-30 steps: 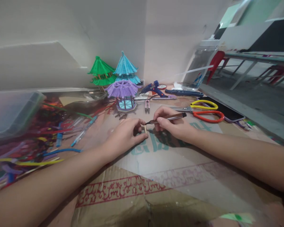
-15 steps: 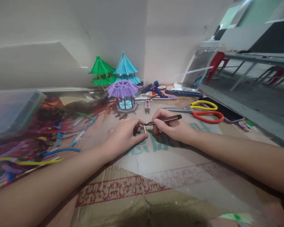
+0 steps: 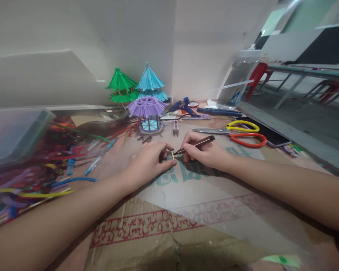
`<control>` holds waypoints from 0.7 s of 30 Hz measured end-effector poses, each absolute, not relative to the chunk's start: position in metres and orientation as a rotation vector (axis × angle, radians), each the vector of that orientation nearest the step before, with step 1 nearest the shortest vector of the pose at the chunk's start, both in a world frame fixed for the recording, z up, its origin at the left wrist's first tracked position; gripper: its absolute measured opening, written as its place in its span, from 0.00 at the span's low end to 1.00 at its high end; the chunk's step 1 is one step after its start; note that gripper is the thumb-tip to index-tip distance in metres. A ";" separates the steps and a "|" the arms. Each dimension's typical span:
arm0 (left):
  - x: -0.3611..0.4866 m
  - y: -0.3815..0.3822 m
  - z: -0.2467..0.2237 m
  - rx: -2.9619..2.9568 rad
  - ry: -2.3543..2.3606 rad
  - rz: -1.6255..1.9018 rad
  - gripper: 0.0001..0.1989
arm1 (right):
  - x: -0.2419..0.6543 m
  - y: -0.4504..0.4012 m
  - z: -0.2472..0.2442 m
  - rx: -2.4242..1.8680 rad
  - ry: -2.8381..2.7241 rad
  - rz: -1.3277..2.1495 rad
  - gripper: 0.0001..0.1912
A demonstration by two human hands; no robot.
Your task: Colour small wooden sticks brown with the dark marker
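Observation:
Between the thumb and fingers of my left hand is a short, pale wooden stick, held just above the cardboard. My right hand grips a dark brown marker pen, and its tip points left, at or very close to the stick's side. Both hands are closed. Behind them stands a small pavilion model with a purple roof. A pair of pink-handled thread snips lies just beyond my fingers. Some short dark bits rest near the pavilion's base.
Green and blue pavilion models stand at the back. A glue gun, scissors, a utility knife and a phone lie right. A plastic box and tangled pipe cleaners fill the left.
The marker's tip has moved slightly down along the stick, and my right hand has shifted a little left. My left hand has stayed in place with the stick.

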State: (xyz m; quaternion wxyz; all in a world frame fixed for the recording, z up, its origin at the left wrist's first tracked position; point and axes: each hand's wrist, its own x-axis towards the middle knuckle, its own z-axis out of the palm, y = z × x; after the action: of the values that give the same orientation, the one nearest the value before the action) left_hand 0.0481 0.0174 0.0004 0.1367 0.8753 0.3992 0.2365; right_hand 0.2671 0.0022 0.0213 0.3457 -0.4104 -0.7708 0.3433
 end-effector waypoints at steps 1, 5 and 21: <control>0.048 0.018 0.000 2.536 1.156 0.685 0.16 | 0.268 0.002 0.021 -1.064 -2.005 0.909 0.06; 0.048 0.018 0.000 2.537 1.155 0.680 0.16 | 0.269 0.003 0.022 -1.073 -1.998 0.958 0.07; 0.050 0.018 0.002 2.596 1.160 0.667 0.10 | 0.263 0.005 0.020 -1.142 -1.955 0.915 0.07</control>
State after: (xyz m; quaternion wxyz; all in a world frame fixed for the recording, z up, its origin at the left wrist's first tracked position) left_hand 0.0497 0.0184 0.0020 0.1103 0.8835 0.3946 0.2269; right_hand 0.2631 0.0052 0.0196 0.3427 -0.4395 -0.7520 0.3519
